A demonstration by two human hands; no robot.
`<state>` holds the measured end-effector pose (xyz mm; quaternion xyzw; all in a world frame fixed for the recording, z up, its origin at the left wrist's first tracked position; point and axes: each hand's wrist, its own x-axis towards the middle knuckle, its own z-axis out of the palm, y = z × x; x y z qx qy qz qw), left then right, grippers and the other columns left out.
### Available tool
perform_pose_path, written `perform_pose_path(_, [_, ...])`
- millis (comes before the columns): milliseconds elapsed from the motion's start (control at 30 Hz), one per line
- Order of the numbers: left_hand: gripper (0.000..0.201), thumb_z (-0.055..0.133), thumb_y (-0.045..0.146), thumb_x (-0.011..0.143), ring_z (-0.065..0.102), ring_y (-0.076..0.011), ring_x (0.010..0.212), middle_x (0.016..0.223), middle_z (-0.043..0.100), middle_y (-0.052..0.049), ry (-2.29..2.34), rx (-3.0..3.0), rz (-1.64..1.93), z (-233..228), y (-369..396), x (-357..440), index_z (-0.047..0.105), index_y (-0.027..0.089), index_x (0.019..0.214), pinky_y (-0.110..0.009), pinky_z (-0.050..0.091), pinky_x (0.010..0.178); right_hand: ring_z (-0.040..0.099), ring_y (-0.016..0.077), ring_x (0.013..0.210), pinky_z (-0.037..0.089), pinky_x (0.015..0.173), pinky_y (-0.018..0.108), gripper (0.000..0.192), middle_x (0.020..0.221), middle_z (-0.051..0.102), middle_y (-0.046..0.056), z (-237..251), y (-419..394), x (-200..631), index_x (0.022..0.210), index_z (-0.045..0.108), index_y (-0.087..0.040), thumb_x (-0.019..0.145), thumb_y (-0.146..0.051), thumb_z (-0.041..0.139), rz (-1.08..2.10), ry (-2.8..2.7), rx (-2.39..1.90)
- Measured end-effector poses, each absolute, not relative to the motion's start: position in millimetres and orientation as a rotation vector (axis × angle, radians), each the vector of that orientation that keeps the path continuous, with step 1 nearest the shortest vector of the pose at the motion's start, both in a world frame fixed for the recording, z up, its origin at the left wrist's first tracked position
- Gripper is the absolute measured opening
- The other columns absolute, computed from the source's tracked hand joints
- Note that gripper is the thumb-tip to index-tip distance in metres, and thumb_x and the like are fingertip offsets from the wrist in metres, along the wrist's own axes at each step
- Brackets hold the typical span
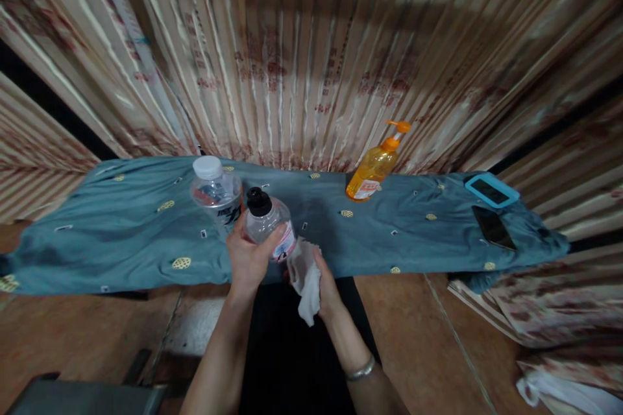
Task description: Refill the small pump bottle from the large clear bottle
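Observation:
My left hand [250, 253] is wrapped round a clear plastic bottle [265, 225] with a black cap and a pink-and-white label. The bottle is held tilted over the front part of the cloth-covered table. In my right hand [327, 282] is a crumpled white cloth or tissue [306, 279], hanging down beside the bottle's lower end. Part of the right hand's fingers is hidden behind it. A larger clear bottle [218, 198] with a white lid and dark lettering stands just left of the held bottle, partly covered by it and my left hand.
An orange pump bottle [372, 172] stands at the back, right of centre, on the teal patterned tablecloth [428, 233]. At the right end lie a blue-framed device [491, 190] and a dark phone [493, 228]. A pleated curtain [302, 78] hangs behind. A dark stool [87, 397] is lower left.

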<state>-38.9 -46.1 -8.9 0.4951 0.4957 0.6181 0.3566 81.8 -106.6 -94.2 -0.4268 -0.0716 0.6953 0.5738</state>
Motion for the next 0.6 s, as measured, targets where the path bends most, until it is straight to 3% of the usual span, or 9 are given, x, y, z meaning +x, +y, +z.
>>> perform_pose_path(67, [0.04,0.084,0.042,0.06,0.072,-0.0228,0.077,0.083,0.077,-0.004,1.303,1.291,1.622,-7.1,-48.4,-44.2,0.074,0.017,0.089,-0.034,0.059,0.075,0.071,0.026,0.081,0.058,0.072,0.034,0.075,0.1,0.072,0.012,-90.0,-101.7,102.1,0.112,0.062,-0.012,0.054,-0.056,0.082,1.391,-0.347,-1.171])
perform_pose_path(100, [0.039,0.084,0.042,0.06,0.072,-0.0224,0.075,0.081,0.077,-0.004,1.311,1.289,1.637,-6.1,-49.5,-46.3,0.074,0.017,0.087,-0.034,0.059,0.073,0.071,0.0305,0.091,0.057,0.082,0.042,0.07,0.104,0.072,0.015,-88.7,-96.6,111.4,0.115,0.06,-0.011,0.064,-0.057,0.071,1.222,-0.532,-1.276])
perform_pose_path(167, [0.039,0.085,0.042,0.059,0.072,-0.022,0.073,0.08,0.077,-0.003,1.314,1.274,1.666,-4.0,-51.3,-49.3,0.074,0.017,0.087,-0.033,0.059,0.071,0.065,0.0364,0.108,0.048,0.1,0.05,0.065,0.112,0.069,0.019,-88.5,-81.9,125.5,0.113,0.063,-0.009,0.069,-0.056,0.066,1.029,-0.733,-1.36])
perform_pose_path(233, [0.042,0.086,0.043,0.057,0.072,-0.0217,0.074,0.082,0.077,-0.003,1.312,1.257,1.696,-2.2,-52.6,-51.1,0.074,0.017,0.088,-0.033,0.06,0.071,0.052,0.0346,0.129,0.031,0.117,0.045,0.067,0.131,0.062,0.018,-92.0,-64.7,130.8,0.124,0.064,-0.006,0.075,-0.052,0.065,0.87,-0.967,-1.374])
perform_pose_path(333, [0.045,0.087,0.046,0.057,0.071,-0.021,0.074,0.083,0.077,-0.003,1.316,1.275,1.705,-0.2,-54.0,-52.9,0.073,0.018,0.09,-0.033,0.059,0.072,0.042,0.0402,0.136,0.023,0.116,0.056,0.074,0.145,0.048,0.025,-102.9,-45.0,124.7,0.142,0.053,0.005,0.091,-0.048,0.049,0.622,-1.702,-1.426])
perform_pose_path(400, [0.044,0.087,0.047,0.059,0.071,-0.0217,0.076,0.085,0.077,-0.003,1.324,1.298,1.688,0.2,-54.7,-53.4,0.073,0.019,0.091,-0.034,0.059,0.074,0.038,0.0452,0.139,0.016,0.116,0.063,0.077,0.146,0.045,0.029,-109.6,-42.1,117.9,0.146,0.049,0.006,0.091,-0.048,0.057,0.597,-1.92,-1.448])
perform_pose_path(467, [0.045,0.087,0.046,0.06,0.073,-0.0242,0.084,0.091,0.078,-0.005,1.329,1.312,1.662,-0.6,-54.7,-52.4,0.073,0.019,0.094,-0.037,0.06,0.081,0.033,0.0419,0.144,0.013,0.119,0.061,0.08,0.15,0.041,0.027,-110.6,-48.7,114.4,0.15,0.044,0.002,0.09,-0.046,0.064,0.624,-1.891,-1.453])
perform_pose_path(600, [0.05,0.086,0.04,0.062,0.073,-0.0299,0.104,0.106,0.077,-0.009,1.303,1.332,1.585,-7.2,-51.5,-41.9,0.071,0.018,0.103,-0.044,0.058,0.097,0.034,0.0314,0.146,0.022,0.122,0.051,0.079,0.157,0.035,0.019,-90.2,-78.3,119.0,0.156,0.035,-0.007,0.092,-0.04,0.066,0.666,-1.605,-1.454])
